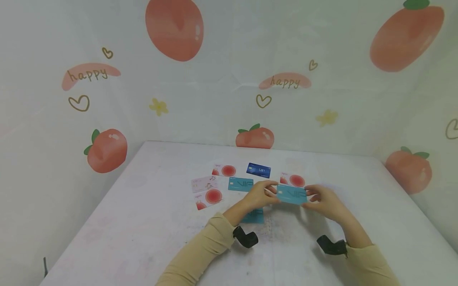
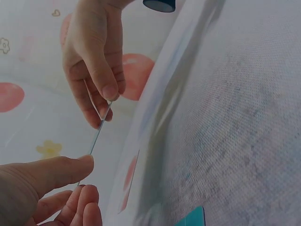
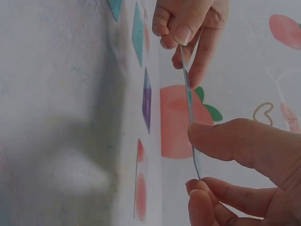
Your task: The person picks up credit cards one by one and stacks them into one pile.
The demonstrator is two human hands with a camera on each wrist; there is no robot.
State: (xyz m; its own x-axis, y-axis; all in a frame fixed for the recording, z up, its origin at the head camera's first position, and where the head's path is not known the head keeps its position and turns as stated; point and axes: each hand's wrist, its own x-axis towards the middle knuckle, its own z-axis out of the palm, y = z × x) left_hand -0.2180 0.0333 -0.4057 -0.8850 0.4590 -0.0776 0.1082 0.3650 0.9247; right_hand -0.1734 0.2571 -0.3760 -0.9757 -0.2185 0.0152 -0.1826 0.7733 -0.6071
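A teal card (image 1: 291, 194) marked VIP is held up above the table between both hands. My left hand (image 1: 260, 194) pinches its left end with thumb and fingers; my right hand (image 1: 326, 201) pinches the right end. Both wrist views show the card edge-on, a thin strip (image 3: 192, 110) between the two hands. Behind it a white card with red circles (image 1: 296, 180) lies on the table, partly covered in the head view. A second teal card (image 1: 240, 184) lies left of my left hand, and a third teal card (image 1: 253, 216) is partly hidden under that forearm.
A dark blue VIP card (image 1: 259, 170) lies toward the back. Left of it are a white and red card (image 1: 224, 170), a pale pink card (image 1: 204, 184) and another white and red card (image 1: 209, 198). The white table (image 1: 143, 238) meets a fruit-printed backdrop (image 1: 214, 99).
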